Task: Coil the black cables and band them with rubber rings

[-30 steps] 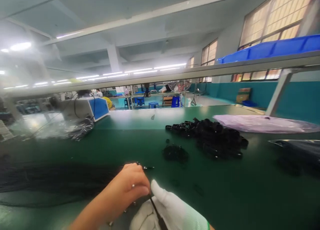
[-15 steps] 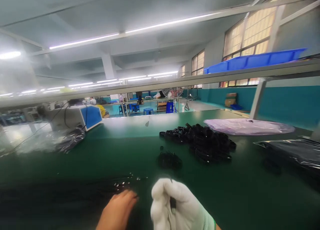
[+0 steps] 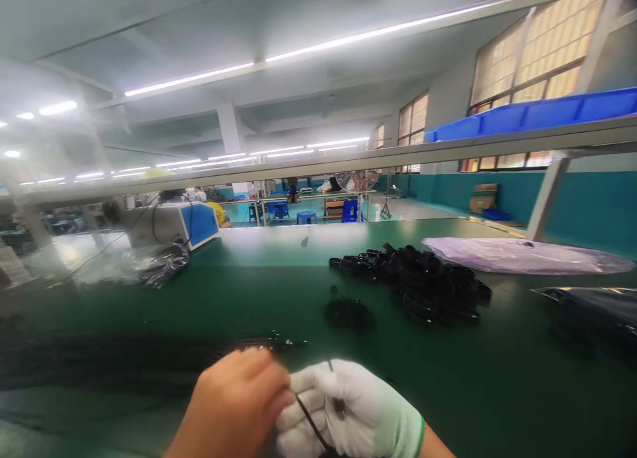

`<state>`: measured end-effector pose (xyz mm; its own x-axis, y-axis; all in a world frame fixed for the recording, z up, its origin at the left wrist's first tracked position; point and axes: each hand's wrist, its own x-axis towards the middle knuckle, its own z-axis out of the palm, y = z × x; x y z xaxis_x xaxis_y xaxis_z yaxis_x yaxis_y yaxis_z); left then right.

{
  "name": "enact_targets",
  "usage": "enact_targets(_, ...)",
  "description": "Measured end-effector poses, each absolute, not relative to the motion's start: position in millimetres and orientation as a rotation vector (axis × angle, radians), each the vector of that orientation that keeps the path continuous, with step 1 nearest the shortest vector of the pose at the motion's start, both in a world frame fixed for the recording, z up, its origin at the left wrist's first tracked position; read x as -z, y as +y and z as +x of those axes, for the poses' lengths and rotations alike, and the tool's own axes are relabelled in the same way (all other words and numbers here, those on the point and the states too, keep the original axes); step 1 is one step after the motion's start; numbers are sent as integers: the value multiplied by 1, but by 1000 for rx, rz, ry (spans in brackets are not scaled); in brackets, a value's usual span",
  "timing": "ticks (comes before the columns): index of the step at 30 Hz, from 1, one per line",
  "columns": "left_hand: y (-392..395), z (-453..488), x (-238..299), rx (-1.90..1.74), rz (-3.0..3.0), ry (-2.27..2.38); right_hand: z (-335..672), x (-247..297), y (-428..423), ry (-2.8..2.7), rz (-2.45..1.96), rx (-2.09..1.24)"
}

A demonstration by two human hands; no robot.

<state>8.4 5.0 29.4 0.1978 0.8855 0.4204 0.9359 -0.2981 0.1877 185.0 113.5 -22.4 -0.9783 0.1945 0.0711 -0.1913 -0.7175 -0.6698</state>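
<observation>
My bare left hand (image 3: 239,398) is closed, thumb and fingertips pinching one end of a thin black cord (image 3: 312,421). The cord slants down across the palm side of my right hand (image 3: 346,405), which wears a white glove with a green-edged cuff. Its gloved fingers curl around a small dark piece (image 3: 339,408), and a black tip sticks up above the forefinger. How cord and piece join is hidden. Left of my hands lie long black strands (image 3: 149,352) with small shiny ends, blurred. Ahead is a small heap of black parts (image 3: 348,313).
A larger pile of black looped bands (image 3: 423,282) sits farther back on the green table (image 3: 269,299). To the right are a pinkish plastic bag (image 3: 522,255) and a black bag (image 3: 597,305). At left stands a blue-fronted machine (image 3: 202,224) near clear plastic (image 3: 119,265). A shelf bar (image 3: 388,158) crosses overhead.
My left hand has moved up and right to meet the glove, and now pinches the cord. The right hand has turned slightly. The view has swung a little left.
</observation>
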Motion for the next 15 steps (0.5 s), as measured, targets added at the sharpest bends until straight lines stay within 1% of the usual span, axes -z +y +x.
enact_targets(4, 32, 13, -64, 758, -2438, -2019, 178, 26, 98, -1054, 105, -2766)
enact_targets(7, 44, 16, -64, 866, -2472, -2131, 176, 32, 96, -1155, 52, -2726)
enact_targets(10, 54, 13, -38, 1007, -2516, -2211, 176, 32, 97, -1211, 1, -2664)
enact_targets(12, 57, 11, -11, 1060, -2522, -2296, 176, 25, 98, -1025, 83, -2721)
enact_targets(15, 49, 12, 29, 934, -2513, -2402, 176, 9, 102, -683, 229, -2717)
